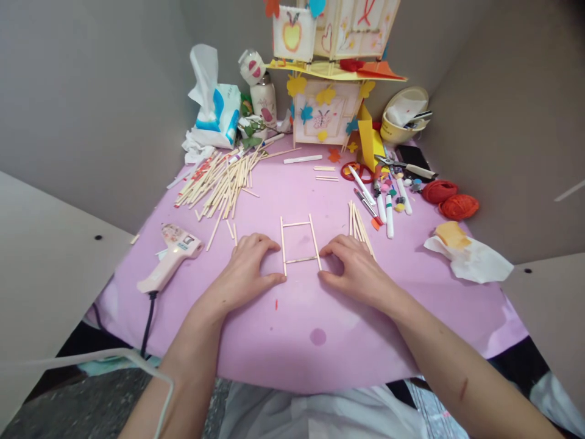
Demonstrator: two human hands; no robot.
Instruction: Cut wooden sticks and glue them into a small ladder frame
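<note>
A small frame of thin wooden sticks (297, 224) lies flat on the pink tabletop, two long sides joined by two crosspieces. My left hand (244, 265) rests at its left side, thumb and fingers apart, the thumb tip against the lower end of that stick. On the opposite side, my right hand (354, 268) has its thumb and fingertips spread along the right stick. Both hands touch the frame from outside without wrapping round it. Several loose sticks (359, 222) lie just beyond my right hand. A pink glue gun (171, 259) lies left of my left hand.
A big pile of sticks (223, 180) spreads at the back left, near a tissue pack (219, 113). A decorated stick house (326, 113) stands at the back. Markers (389, 216), pliers (406, 167), red yarn (458, 207) and bread on paper (475, 259) lie to the right.
</note>
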